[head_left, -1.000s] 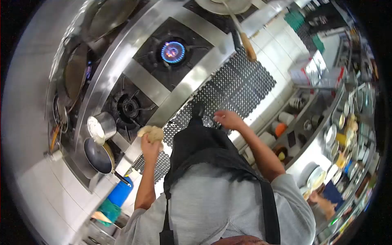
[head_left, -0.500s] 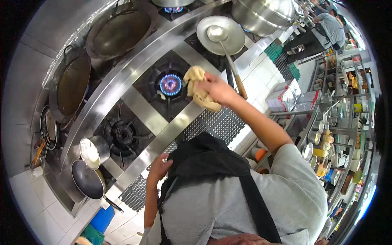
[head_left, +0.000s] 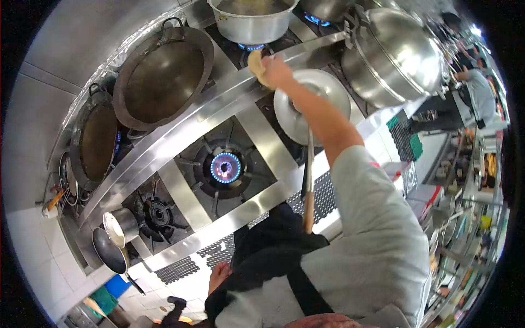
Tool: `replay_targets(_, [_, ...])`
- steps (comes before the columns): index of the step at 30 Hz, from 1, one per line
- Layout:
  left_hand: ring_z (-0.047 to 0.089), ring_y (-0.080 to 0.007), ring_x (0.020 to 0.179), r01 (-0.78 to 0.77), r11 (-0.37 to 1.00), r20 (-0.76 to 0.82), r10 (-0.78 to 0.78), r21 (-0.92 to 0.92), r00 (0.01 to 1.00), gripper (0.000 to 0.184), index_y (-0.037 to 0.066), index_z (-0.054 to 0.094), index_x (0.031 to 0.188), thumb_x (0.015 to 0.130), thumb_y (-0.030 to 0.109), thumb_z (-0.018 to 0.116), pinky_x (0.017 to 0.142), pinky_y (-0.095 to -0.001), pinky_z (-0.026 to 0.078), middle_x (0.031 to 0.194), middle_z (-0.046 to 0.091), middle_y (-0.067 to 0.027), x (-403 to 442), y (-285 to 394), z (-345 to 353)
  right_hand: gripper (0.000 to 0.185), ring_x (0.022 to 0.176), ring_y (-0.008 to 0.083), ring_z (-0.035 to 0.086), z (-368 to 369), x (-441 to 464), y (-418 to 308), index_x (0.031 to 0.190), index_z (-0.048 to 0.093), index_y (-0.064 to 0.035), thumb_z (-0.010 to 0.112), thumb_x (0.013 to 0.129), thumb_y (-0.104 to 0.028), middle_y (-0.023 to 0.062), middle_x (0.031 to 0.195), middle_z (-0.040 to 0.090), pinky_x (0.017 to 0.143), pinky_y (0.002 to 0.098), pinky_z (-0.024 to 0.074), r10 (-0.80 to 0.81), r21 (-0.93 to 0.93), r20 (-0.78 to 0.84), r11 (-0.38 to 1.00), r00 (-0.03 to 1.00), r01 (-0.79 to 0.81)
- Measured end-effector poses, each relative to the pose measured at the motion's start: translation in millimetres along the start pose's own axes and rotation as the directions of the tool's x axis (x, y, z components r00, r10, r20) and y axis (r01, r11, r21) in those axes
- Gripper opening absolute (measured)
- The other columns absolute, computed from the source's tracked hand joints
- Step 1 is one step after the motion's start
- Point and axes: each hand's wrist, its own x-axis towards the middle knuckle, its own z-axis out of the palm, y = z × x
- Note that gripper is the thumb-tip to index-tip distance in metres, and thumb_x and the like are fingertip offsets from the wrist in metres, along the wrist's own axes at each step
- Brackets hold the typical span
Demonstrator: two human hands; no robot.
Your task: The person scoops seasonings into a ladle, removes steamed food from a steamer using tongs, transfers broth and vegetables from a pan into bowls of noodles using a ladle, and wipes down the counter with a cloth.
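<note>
My right hand (head_left: 278, 74) is closed on a folded beige cloth (head_left: 256, 68). The arm stretches across a shallow metal wok (head_left: 336, 93) and hides part of it. Hand and cloth are over the rear steel ledge, close to a large pot (head_left: 253, 27) on a blue flame. In the wok rests a ladle (head_left: 309, 180); its wooden handle end points toward me and its bowl is mostly hidden by my forearm. My left hand (head_left: 220, 275) hangs low beside the black apron, partly covered, its fingers too small and hidden to read.
A bare lit burner (head_left: 225, 167) burns in the middle of the range. Two dark woks (head_left: 164, 74) sit at the back left. A saucepan (head_left: 121, 225) and frying pan (head_left: 109, 250) stand front left, a big steel pot (head_left: 394, 57) right. A person (head_left: 476, 93) is farther off.
My right hand has carried the cloth from beside the lit burner, back across the range to the rear ledge near the pot. The camera view has shifted too.
</note>
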Motion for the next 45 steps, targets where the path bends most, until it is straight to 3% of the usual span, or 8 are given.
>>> replay_targets(5, [0.062,-0.0119,0.092,0.168,0.958,0.163,-0.133,-0.232,0.978,0.036,-0.002,0.063,0.128,0.105,0.025,0.064,0.086,-0.0281,0.050,0.105,0.068,-0.0040,1.9,-124.2,0.5,0.030,0.107,0.0389,0.072,-11.3,-21.5,-21.7,0.113,0.077,-0.0165,0.061,0.095,-0.035,0.0212,0.113,0.075,0.100,0.0499,0.0519,-0.196,-0.306,0.340,0.902,0.920,0.305])
replay_targets(10, [0.062,-0.0150,0.094,0.142,0.990,-0.098,-0.141,0.004,0.985,0.040,0.001,0.063,0.128,0.104,0.032,0.064,0.087,-0.0295,0.050,0.106,0.068,-0.0037,-68.1,-51.0,37.4,0.049,0.143,0.0396,0.050,4.6,-20.3,-35.0,0.130,0.073,-0.0206,0.065,0.091,-0.049,0.0180,0.142,0.064,0.106,0.0833,0.0264,-0.157,-0.259,0.749,0.826,0.644,0.501])
replay_targets(15, [0.060,-0.0150,0.107,0.134,0.923,-0.312,-0.255,-0.361,0.915,0.041,0.005,0.062,0.133,0.104,0.034,0.065,0.092,-0.0300,0.048,0.121,0.064,-0.0020,-108.8,1.1,81.0,0.035,0.113,0.0345,0.072,47.5,-55.3,-110.7,0.116,0.078,-0.0046,0.058,0.095,-0.025,0.0179,0.119,0.076,0.096,0.0533,0.0556,-0.255,-0.058,0.499,0.944,0.828,0.326])
replay_targets(21, [0.063,-0.0110,0.096,0.092,0.944,-0.072,-0.121,-0.318,0.990,0.039,0.005,0.062,0.134,0.103,0.028,0.068,0.083,-0.0272,0.051,0.112,0.068,-0.0005,-68.9,-226.5,74.0,0.023,0.097,0.0359,0.076,103.2,-95.1,-156.6,0.094,0.081,-0.0062,0.067,0.085,-0.022,0.0195,0.100,0.078,0.083,0.0486,0.0589,-0.448,-0.055,0.288,0.874,0.846,0.482])
replay_targets(33, [0.068,-0.0150,0.089,0.062,0.889,-0.207,-0.173,-0.453,0.963,0.042,0.004,0.062,0.135,0.102,0.030,0.068,0.070,-0.0308,0.055,0.110,0.070,-0.0040,-80.0,-418.8,-17.9,0.023,0.086,0.0373,0.075,36.2,-285.6,-81.4,0.082,0.079,-0.0053,0.073,0.075,-0.026,0.0214,0.091,0.076,0.077,0.0494,0.0591,-0.394,-0.167,0.841,0.462,0.370,0.871])
replay_targets(36, [0.070,-0.0160,0.087,-0.002,0.718,-0.294,-0.283,-0.696,0.913,0.043,0.004,0.063,0.135,0.101,0.030,0.068,0.067,-0.0316,0.057,0.109,0.071,-0.0048,-79.2,-484.1,-52.4,0.039,0.096,0.0362,0.076,41.0,-323.1,-114.7,0.100,0.079,-0.0043,0.067,0.085,-0.039,0.0187,0.102,0.078,0.084,0.0486,0.0591,0.076,-0.460,0.854,0.571,0.514,0.680])
replay_targets(38, [0.067,-0.0138,0.079,0.016,0.689,-0.372,-0.411,-0.725,0.832,0.050,0.004,0.061,0.136,0.099,0.036,0.070,0.064,-0.0285,0.053,0.107,0.071,-0.0038,-119.9,-419.2,-84.9,0.045,0.096,0.0367,0.076,104.9,-339.6,-77.2,0.104,0.078,-0.0033,0.068,0.084,-0.043,0.0201,0.100,0.078,0.085,0.0481,0.0595,-0.117,-0.340,0.845,0.636,0.522,0.693])
replay_targets(45, [0.065,-0.0147,0.087,-0.039,0.542,-0.319,-0.435,-0.840,0.842,0.046,0.009,0.061,0.135,0.098,0.035,0.069,0.069,-0.0304,0.053,0.112,0.069,-0.0007,-109.3,-457.4,-99.4,0.052,0.094,0.0429,0.073,73.0,-471.5,-385.9,0.094,0.077,0.0035,0.068,0.085,-0.047,0.0264,0.097,0.075,0.085,0.0494,0.0583,-0.471,-0.046,0.724,0.697,0.505,0.716])
